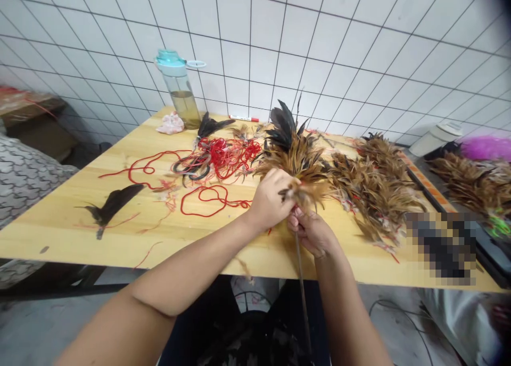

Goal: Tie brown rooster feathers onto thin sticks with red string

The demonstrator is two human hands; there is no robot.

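Observation:
A feather duster with brown and black feathers [293, 147] and a thin stick [301, 281] is in front of me. Its feathered end points toward the wall, and the stick slants down past the table edge over my lap. My left hand [273, 198] is closed around it at the base of the feathers. A small tuft of brown feathers [309, 193] shows beside those fingers. Just below, my right hand [313, 232] is closed at the top of the bare stick, fingertips pinched near the left hand. What exactly lies between the fingertips is partly hidden.
Red cord [207, 201] loops over the wooden table [131, 243], near black-handled scissors [194, 169]. Dark feathers [114, 206] lie left. Brown feather bunches [371, 190] lie right, near a pixelated dark patch [441, 249]. A bottle [181, 91] and a marker [244, 119] are by the tiled wall.

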